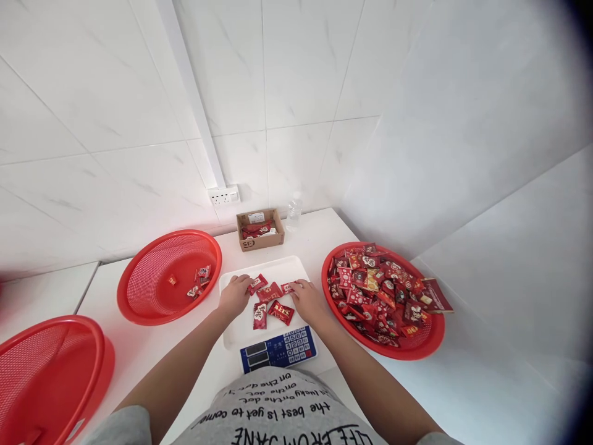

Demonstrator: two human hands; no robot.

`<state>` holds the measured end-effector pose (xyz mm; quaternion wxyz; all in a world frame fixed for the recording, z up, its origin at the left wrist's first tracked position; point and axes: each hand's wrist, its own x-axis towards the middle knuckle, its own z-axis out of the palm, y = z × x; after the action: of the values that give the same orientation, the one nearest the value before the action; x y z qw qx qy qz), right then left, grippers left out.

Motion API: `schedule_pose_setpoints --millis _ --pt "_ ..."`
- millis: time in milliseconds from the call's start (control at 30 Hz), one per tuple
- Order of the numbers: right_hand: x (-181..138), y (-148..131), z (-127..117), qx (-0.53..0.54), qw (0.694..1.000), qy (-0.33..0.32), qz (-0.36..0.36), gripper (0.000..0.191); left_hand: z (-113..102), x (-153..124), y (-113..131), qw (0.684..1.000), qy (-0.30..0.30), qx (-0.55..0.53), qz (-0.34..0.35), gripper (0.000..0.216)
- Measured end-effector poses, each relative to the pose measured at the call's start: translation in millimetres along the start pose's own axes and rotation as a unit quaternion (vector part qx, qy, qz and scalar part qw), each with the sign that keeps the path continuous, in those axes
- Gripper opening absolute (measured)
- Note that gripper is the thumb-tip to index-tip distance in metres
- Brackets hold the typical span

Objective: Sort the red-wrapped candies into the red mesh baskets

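A white weighing scale [273, 349] with a blue keypad front stands before me, its white tray [269, 269] holding several red candy packets [273, 303]. My left hand [235, 295] rests on the tray's left side, fingers curled onto a red packet [256, 283]. On the tray's right side my right hand [306, 298] pinches another red packet [288, 287] with its fingertips.
A red basket [419, 346] full of red packets sits on the right. A red mesh basket [139, 303] on the left holds a few packets. Another red basket [50, 371] is at far left. A cardboard box [259, 232] and clear bottle [293, 211] stand by the wall.
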<state>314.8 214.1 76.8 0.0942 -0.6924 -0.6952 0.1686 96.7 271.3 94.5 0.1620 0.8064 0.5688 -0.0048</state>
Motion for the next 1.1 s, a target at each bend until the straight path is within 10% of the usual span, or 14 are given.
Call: schedule_pose_setpoints --millis 1100 --pt "1.0 -5.8 1.7 0.007 1.000 0.011 -0.022 0.032 0.4 5.1 -3.5 0.999 -0.009 -0.008 0.043 0.057"
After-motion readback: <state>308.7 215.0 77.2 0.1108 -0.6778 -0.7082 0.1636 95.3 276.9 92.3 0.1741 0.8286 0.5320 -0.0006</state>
